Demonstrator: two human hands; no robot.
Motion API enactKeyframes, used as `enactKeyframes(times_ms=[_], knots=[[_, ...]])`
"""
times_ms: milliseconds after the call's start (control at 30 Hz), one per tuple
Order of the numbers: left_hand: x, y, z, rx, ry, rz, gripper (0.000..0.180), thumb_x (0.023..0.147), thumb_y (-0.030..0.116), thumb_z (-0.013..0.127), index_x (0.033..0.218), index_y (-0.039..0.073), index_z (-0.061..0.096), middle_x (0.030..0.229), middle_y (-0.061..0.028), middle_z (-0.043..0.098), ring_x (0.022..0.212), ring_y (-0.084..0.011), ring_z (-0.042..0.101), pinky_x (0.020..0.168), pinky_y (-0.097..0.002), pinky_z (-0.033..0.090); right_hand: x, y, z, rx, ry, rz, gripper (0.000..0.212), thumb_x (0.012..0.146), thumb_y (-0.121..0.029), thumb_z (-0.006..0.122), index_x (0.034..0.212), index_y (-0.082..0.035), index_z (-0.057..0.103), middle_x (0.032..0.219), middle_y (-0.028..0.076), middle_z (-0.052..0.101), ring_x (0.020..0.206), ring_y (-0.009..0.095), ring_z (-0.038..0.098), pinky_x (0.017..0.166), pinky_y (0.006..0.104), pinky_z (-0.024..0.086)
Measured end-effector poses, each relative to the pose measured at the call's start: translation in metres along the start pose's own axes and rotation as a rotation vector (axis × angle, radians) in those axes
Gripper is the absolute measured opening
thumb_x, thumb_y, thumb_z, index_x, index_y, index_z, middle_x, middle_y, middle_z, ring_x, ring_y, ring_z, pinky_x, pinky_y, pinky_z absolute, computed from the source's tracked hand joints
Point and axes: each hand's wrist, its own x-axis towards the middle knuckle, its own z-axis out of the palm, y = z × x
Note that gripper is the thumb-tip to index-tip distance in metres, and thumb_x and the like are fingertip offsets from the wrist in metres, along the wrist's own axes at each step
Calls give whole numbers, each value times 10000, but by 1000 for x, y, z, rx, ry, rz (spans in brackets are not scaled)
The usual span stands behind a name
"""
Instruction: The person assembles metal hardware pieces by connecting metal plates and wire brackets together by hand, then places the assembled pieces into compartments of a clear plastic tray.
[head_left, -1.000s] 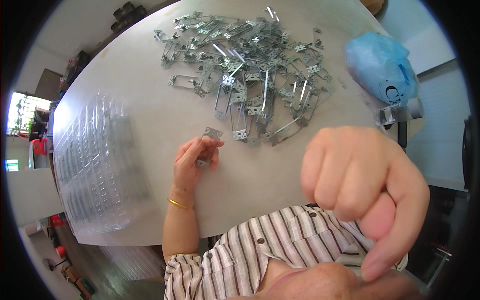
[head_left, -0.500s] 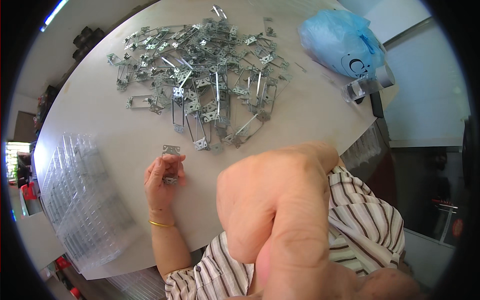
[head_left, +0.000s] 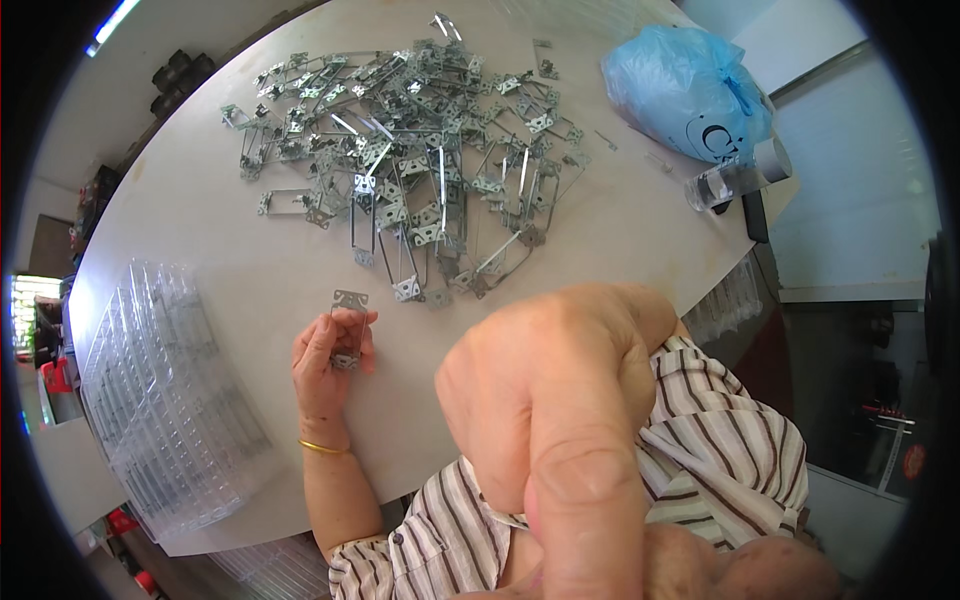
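Between the thumb and fingers of my left hand (head_left: pixel 322 358) is a small metal frame bracket (head_left: pixel 350 299), held upright just above the table. It has two punched end plates joined by thin side bars. My right hand (head_left: pixel 550 390) looms very large, close to the camera, its back and bent knuckles showing. Its fingers are curled, and the fingertips are out of sight, so whatever they may grip is hidden. Beyond both hands, a tangled heap of similar metal brackets (head_left: pixel 425 215) spreads over the white table (head_left: pixel 200 235).
Stacked clear plastic trays (head_left: pixel 170 400) lie along the table's left side. At the far right sit a tied blue plastic bag (head_left: pixel 675 85), a clear bottle with a white cap (head_left: pixel 725 182) lying tilted, and a dark flat object (head_left: pixel 755 217) at the table edge.
The whole view has shifted slightly, so the table items appear a little farther right and lower. My right hand has turned slightly near the camera; my left still holds the bracket.
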Motion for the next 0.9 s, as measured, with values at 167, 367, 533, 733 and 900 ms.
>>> enactKeyframes(times_ms=[167, 367, 533, 733, 900], knots=[[2, 3, 2, 2, -8, -7, 431, 1058, 317, 446, 1068, -52, 669, 789, -152, 664, 579, -189, 568, 631, -301, 474, -10, 8, -4, -129, -8, -2, 147, 1007, -112, 548, 915, -72, 655, 683, 12, 524, 500, 169, 461, 511, 296, 313], [-1, 0, -5, 0, -37, 6, 421, 1049, 307, 462, 1066, -50, 682, 890, -164, 672, 637, -172, 572, 618, -281, 463, 34, -1, -14, -432, -174, -520, 242, 1065, -169, 490, 1086, -255, 714, 540, -6, 363, 374, 116, 322, 361, 292, 221], [0, -1, -2, -9, -38, 1, 419, 1050, 305, 459, 1068, -46, 686, 934, -185, 689, 626, -169, 559, 607, -286, 465, 35, 1, 2, -451, 198, -539, 119, 997, -130, 563, 912, -191, 620, 516, 1, 364, 355, 123, 302, 349, 296, 220], [3, 1, 0, -19, -53, 27, 436, 1056, 308, 436, 1081, -44, 691, 926, -213, 699, 623, -176, 561, 616, -286, 474, 27, 15, 42, -566, 752, -542, 312, 894, -71, 674, 652, -95, 479, 479, 11, 367, 327, 133, 271, 330, 302, 220], [-1, 1, -3, 40, -21, 32, 475, 1061, 312, 393, 1096, -61, 685, 901, -206, 690, 620, -179, 546, 657, -317, 477, 20, -1, 41, -620, 679, -396, 273, 904, -75, 671, 687, -90, 506, 484, 2, 370, 335, 121, 274, 339, 290, 232]])
